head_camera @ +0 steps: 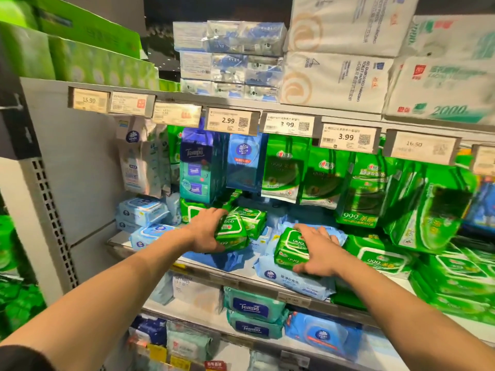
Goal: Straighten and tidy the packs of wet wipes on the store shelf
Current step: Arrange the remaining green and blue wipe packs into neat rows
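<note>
Tidying in progress, far from finished. Left hand: fingers curled round a small green pack, tilted, near the shelf front. Right hand: fingers spread, gripping a second green pack atop a pale-blue pack that overhangs the edge. Blue packs at left and green stacks at right lie askew.

We look from the head, forward and slightly down, close to the white metal store shelf; edges seem blurred.
</note>
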### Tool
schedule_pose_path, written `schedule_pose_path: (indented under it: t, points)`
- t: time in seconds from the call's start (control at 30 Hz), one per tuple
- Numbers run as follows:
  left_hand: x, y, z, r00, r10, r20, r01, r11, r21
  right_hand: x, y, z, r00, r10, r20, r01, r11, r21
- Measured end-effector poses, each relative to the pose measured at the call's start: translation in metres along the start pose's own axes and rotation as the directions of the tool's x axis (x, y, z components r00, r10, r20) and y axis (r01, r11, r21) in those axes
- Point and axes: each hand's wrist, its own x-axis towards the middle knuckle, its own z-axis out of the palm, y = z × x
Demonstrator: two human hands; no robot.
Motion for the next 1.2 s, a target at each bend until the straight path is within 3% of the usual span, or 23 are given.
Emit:
schedule_pose_path:
  t: [0.13,0.3,0.47,0.67,1.0,1.2]
  points:
    - [0.017,0.034,0.005,0.997,0.022,0.068,-0.037,0.973,0.227,-0.034,0.055,-0.015,0.999,0.042,-0.004,-0.042,0.999,-0.024]
    - [0.034,0.078,0.012,0.991,0.084,0.102,-0.110,0.952,0.285,-0.075,0.132,-0.033,0.995,0.102,-0.009,-0.101,0.995,0.025]
    - [0.045,0.085,-0.008,0.996,0.085,0.041,-0.091,0.978,0.190,-0.091,0.167,-0.027,0.998,0.057,0.022,-0.057,0.998,-0.026]
    - [0.051,0.106,-0.002,0.983,0.179,0.041,-0.183,0.978,0.103,-0.088,0.188,-0.015,0.998,0.043,0.044,-0.038,0.993,-0.110]
    - [0.061,0.149,0.016,0.955,0.296,0.031,-0.296,0.955,0.003,-0.073,0.218,0.001,0.992,0.128,0.023,-0.119,0.967,-0.224]
    - [0.064,0.159,0.032,0.950,0.305,0.065,-0.305,0.952,-0.017,-0.072,0.213,0.021,0.978,0.205,0.036,-0.173,0.898,-0.405]
